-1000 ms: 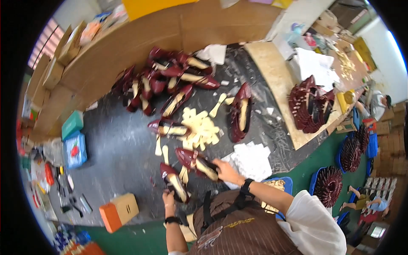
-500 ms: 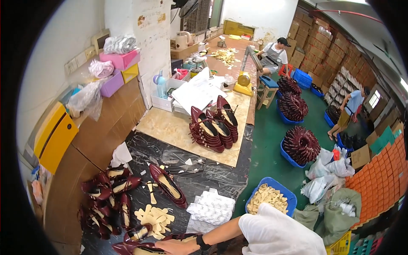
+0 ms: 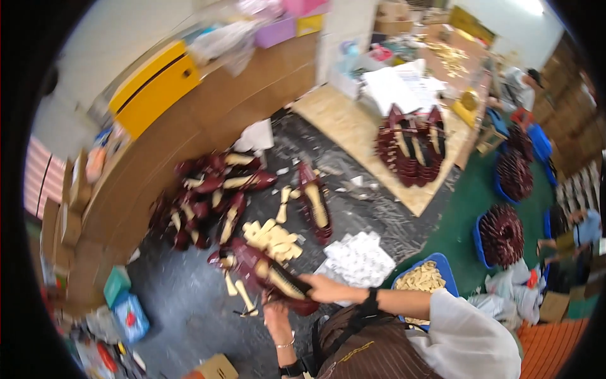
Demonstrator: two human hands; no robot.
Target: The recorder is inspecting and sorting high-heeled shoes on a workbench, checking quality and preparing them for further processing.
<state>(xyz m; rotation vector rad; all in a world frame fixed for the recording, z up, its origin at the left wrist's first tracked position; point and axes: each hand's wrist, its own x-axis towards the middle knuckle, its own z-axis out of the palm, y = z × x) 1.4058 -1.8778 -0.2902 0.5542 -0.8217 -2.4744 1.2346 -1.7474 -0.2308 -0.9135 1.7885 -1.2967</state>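
Note:
A dark red pointed shoe (image 3: 257, 262) with a pale insole is held over the black work surface. Around its heel end my right hand (image 3: 320, 289) is closed. My left hand (image 3: 275, 316) grips the same end from below, its fingers partly hidden by the shoe. Beside the shoe lie a heap of cream insole pieces (image 3: 273, 239) and a few loose ones (image 3: 243, 295). Farther left is a pile of dark red shoes (image 3: 221, 183). Another dark red shoe (image 3: 313, 205) lies alone beyond the insoles. The picture is somewhat blurred.
White printed packets (image 3: 358, 260) lie right of the hands. Several shoes (image 3: 410, 148) stand on a pale board (image 3: 334, 120). A blue basket (image 3: 447, 268) of insoles is at the right, with shoe-filled baskets (image 3: 502, 234) beyond. A cardboard box (image 3: 218, 367) sits near the lower edge. Two people are farther off.
The view has swung left and down. My left hand has come into view, and the shoe is now lifted between both hands; before, my right hand was at shoes near the lower edge.

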